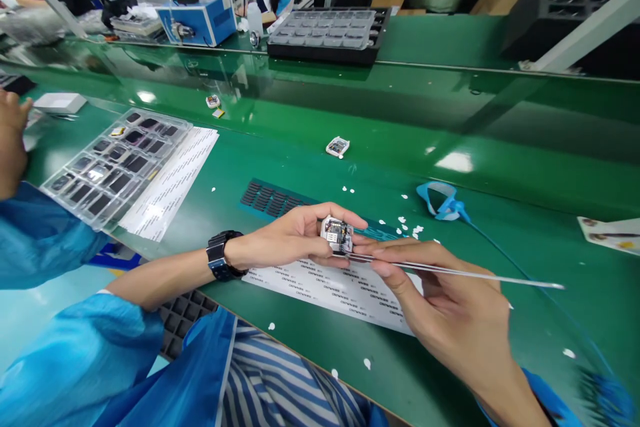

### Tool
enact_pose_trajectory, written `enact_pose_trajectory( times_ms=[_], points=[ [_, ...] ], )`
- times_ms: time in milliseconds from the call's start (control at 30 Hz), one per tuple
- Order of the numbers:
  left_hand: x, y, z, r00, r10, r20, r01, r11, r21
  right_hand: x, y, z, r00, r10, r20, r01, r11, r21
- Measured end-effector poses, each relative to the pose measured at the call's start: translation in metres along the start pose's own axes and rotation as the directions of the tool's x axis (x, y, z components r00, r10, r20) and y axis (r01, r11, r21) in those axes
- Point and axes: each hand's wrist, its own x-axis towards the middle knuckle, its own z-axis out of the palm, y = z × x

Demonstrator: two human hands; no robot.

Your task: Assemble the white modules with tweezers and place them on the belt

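Observation:
My left hand (pixel 293 237) pinches a small white module with an exposed circuit board (pixel 337 234) above the green bench. A black watch (pixel 220 255) sits on that wrist. My right hand (pixel 440 293) grips thin metal tweezers (pixel 475 273), their tips at the module's lower edge and the long end pointing right. Under both hands lies a white sheet of printed labels (pixel 320 287). A dark strip of small black pads (pixel 270 200) lies just behind it.
A clear tray of black parts (pixel 117 163) on a white sheet sits at left. A loose module (pixel 337 146) lies mid-bench, another (pixel 213 101) farther back. A blue wrist strap (pixel 443 203) and white scraps lie at right. Another person's hand (pixel 10 147) shows at the far left.

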Motion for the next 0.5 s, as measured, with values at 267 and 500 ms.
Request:
enact_pose_trajectory(
  times_ms=[267, 500],
  points=[
    [-0.0012, 0.0018, 0.0016, 0.997, 0.050, 0.058, -0.050, 0.999, 0.009, -0.0020, -0.0022, 0.0046, 0.993, 0.053, -0.103, -0.040, 0.992, 0.122],
    [-0.0016, 0.0031, 0.0026, 0.993, 0.096, 0.076, -0.098, 0.995, 0.026, -0.0031, -0.0012, 0.0082, 0.990, 0.014, -0.143, 0.004, 0.992, 0.123]
  ],
)
